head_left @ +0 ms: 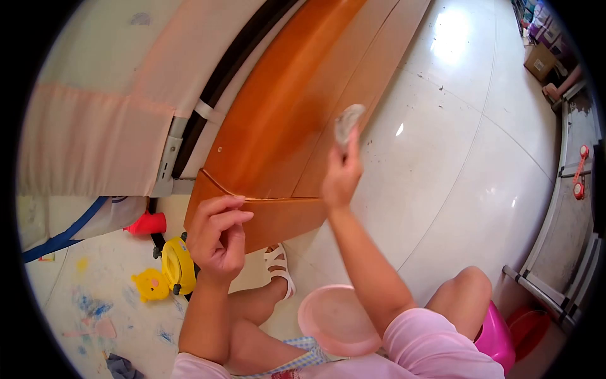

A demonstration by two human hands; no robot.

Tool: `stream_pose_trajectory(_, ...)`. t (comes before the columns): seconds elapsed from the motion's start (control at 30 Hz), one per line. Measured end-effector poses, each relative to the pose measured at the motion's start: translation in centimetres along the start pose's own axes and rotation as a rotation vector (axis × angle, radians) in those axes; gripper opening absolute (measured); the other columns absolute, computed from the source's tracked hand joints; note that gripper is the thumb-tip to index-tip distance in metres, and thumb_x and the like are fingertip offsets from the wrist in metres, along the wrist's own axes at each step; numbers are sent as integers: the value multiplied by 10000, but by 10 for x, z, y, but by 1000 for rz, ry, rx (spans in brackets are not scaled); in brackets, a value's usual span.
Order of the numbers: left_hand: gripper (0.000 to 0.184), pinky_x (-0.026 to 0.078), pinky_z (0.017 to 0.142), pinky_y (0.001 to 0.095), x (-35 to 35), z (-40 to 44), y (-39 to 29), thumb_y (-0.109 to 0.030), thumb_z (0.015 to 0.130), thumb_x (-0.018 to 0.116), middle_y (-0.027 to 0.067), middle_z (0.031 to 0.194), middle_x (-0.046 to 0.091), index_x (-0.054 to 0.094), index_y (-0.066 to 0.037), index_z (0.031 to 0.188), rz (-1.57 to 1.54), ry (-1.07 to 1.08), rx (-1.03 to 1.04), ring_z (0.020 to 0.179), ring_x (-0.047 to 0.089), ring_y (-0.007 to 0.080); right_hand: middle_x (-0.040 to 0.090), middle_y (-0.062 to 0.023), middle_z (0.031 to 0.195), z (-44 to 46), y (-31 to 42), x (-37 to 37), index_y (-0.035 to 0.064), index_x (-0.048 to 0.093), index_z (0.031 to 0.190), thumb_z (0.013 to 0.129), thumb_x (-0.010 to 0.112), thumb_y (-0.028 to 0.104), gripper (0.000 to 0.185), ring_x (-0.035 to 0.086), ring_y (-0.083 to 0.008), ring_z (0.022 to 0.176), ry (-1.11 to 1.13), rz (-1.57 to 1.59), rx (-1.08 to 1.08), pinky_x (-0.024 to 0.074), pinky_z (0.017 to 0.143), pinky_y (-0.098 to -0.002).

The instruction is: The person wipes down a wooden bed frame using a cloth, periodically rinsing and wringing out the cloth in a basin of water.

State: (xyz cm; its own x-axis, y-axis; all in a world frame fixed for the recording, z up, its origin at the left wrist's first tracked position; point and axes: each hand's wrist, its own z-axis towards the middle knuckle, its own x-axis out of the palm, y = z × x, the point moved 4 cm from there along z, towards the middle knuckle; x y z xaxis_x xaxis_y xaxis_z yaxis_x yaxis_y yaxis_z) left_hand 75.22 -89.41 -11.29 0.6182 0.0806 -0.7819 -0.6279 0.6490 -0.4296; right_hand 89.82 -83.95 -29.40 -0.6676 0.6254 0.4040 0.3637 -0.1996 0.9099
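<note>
My right hand point(343, 180) is closed on a small, crumpled grey-white cloth point(348, 123), held up over the right edge of the orange-brown wooden panel point(284, 120). Near the panel's lower left corner is my left hand point(218, 237), raised with its fingers bent and partly apart, and nothing shows in it. A thin line runs along the panel's lower edge beside the left fingertips. Below my right forearm, a pink basin point(338, 319) rests on the floor.
At left are a yellow toy-like item point(178, 265), a red object point(148, 223) and a dark cloth point(126, 367). Pale curtain fabric point(95, 139) hangs beside the panel. Right: a cardboard box point(540, 61), a metal frame point(543, 284), a magenta stool point(495, 338) and part of another person's leg.
</note>
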Motion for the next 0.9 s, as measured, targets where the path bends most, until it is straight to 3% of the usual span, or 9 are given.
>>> stream_pose_trajectory(0.1, 202, 500, 737, 267, 6, 6, 4, 154, 743, 523, 163, 974, 624, 647, 21, 831, 5, -45, 12, 852, 613, 216, 221, -174, 1540, -55, 41, 30, 42, 393, 1427, 875, 517, 38, 566, 219, -354, 1420, 280, -24, -592, 254, 1122, -429)
stream_pose_trajectory(0.13, 222, 507, 669, 270, 7, 8, 4, 155, 694, 533, 168, 923, 643, 658, 18, 815, 19, -91, 31, 799, 624, 231, 193, -192, 1545, -72, 36, 42, 55, 394, 1430, 887, 549, 100, 567, 165, -390, 1427, 457, -127, -608, 193, 1139, -444)
stream_pose_trajectory(0.2, 216, 509, 670, 271, 8, 7, 3, 150, 688, 534, 170, 922, 642, 656, 24, 813, 19, -76, 46, 794, 624, 234, 100, -209, 1559, -81, 46, 52, 75, 362, 1450, 933, 525, 291, 584, 67, -445, 1427, 605, -102, -556, 140, 1138, -500)
stream_pose_trajectory(0.33, 206, 508, 644, 261, 10, 5, 4, 127, 668, 518, 171, 918, 639, 646, 32, 797, 18, -56, 58, 762, 621, 231, 115, -225, 1549, -66, 22, 53, 75, 218, 1496, 905, 556, 248, 702, 52, -431, 1429, 452, -191, -587, 126, 1153, -470)
stream_pose_trajectory(0.43, 211, 489, 608, 236, 12, 5, 4, 107, 671, 493, 168, 915, 639, 643, 28, 797, -10, -49, 36, 739, 613, 207, 34, -229, 1554, -12, -36, 34, 56, 38, 1506, 977, 450, 236, 694, -3, -418, 1431, 177, -7, -48, 52, 1160, -476)
stream_pose_trajectory(0.57, 185, 449, 560, 205, 10, 2, 9, 81, 700, 489, 156, 888, 634, 636, 32, 802, -62, -45, -72, 684, 577, 160, 2, -227, 1557, -39, -59, 26, -6, 28, 1490, 975, 454, 211, 702, -5, -436, 1426, 160, -215, -5, 54, 1160, -477)
stream_pose_trajectory(0.63, 168, 434, 546, 197, 10, 0, 10, 70, 712, 495, 150, 872, 630, 631, 34, 802, -32, -23, -92, 668, 564, 144, 4, -226, 1558, -86, -20, 42, -20, 47, 1486, 975, 442, 202, 683, 4, -450, 1422, 277, -207, -414, 54, 1161, -480)
stream_pose_trajectory(0.67, 151, 426, 540, 198, 12, 2, 9, 65, 716, 504, 144, 854, 626, 627, 34, 797, -34, -27, -92, 658, 555, 138, 4, -226, 1558, -84, -9, 40, -20, 47, 1486, 975, 442, 202, 683, 4, -450, 1422, 278, -201, -407, 54, 1161, -480)
stream_pose_trajectory(0.9, 125, 391, 520, 212, 18, 4, 9, 62, 719, 524, 104, 796, 610, 622, 12, 778, 85, -23, -60, 635, 535, 140, 69, -241, 1548, -20, -44, 14, 3, 151, 1481, 986, 389, 125, 563, 65, -431, 1424, 189, -101, 87, 133, 1154, -454)
